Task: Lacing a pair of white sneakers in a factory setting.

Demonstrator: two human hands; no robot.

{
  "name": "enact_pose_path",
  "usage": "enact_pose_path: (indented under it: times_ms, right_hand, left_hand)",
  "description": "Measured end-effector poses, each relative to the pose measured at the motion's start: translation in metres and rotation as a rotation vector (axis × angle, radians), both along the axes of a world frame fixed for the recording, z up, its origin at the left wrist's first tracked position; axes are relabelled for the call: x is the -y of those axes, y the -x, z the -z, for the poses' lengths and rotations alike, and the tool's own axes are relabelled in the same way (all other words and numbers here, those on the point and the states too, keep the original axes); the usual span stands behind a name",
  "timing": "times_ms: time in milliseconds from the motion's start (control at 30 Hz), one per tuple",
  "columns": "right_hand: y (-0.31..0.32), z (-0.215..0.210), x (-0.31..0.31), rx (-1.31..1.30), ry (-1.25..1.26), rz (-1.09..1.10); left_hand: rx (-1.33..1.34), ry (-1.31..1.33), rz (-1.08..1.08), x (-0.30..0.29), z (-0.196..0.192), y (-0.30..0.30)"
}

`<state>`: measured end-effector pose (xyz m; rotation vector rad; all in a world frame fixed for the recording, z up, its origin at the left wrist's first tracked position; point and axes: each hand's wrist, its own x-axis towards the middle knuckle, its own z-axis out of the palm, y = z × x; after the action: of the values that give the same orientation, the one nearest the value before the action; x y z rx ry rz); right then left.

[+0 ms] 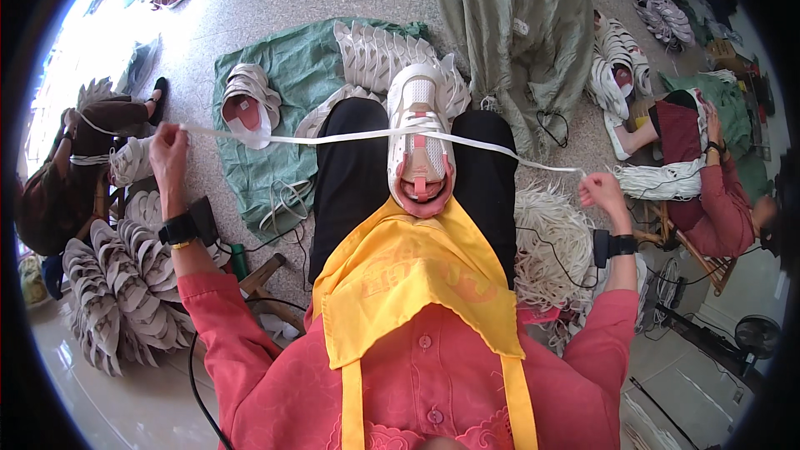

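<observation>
A white shoe (pixel 421 98) with a pink lining and heel rests on my lap, its toe pointing away from me. A white shoelace (pixel 333 139) crosses it and stretches out to both sides. Far to the left, my left hand (pixel 169 152) is closed on one end of the lace. My right hand (pixel 602 192), out to the right, pinches the other end. The left stretch of lace runs nearly straight, while the right stretch dips toward my hand. Where the lace passes over the shoe, I cannot tell how it goes through the eyelets.
A green sheet (pixel 258 162) lies ahead with stacked shoe uppers (pixel 383 48) on it. More grey uppers (pixel 117 292) are heaped at left. Loose white laces (pixel 550 237) pile up by my right leg. One person (pixel 58 175) sits at left, another (pixel 708 192) at right. Cables run across the floor.
</observation>
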<state>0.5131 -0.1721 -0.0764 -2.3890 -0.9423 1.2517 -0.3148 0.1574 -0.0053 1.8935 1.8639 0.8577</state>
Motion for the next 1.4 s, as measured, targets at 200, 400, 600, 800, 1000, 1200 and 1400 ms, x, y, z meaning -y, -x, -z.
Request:
enact_pose_path:
  times_ms: [200,400,600,800,1000,1200,1400]
  right_hand:
    - [0.017,-0.058,-0.025,-0.413,-0.941,0.635]
    - [0.178,-0.076,-0.058,-0.682,-0.439,0.168]
    - [0.258,-0.082,-0.106,-0.078,-0.663,-0.459]
    - [0.277,-0.061,-0.142,0.168,-0.905,-0.449]
    - [0.280,-0.048,-0.142,-0.417,-0.888,-0.079]
    - [0.286,-0.044,-0.140,-0.513,-0.884,0.020]
    - [0.290,-0.045,-0.137,-0.311,-0.941,-0.096]
  left_hand:
    - [-0.185,-0.222,-0.169,0.005,-0.016,-0.033]
    - [0.345,0.801,0.480,0.095,0.025,-0.144]
    - [0.493,0.703,0.582,0.141,-0.012,-0.245]
    - [0.390,0.351,0.542,0.145,0.004,-0.288]
    - [0.385,0.370,0.490,0.126,0.009,-0.298]
    - [0.543,0.319,0.485,0.123,0.018,-0.303]
    - [0.598,0.305,0.504,0.123,0.026,-0.304]
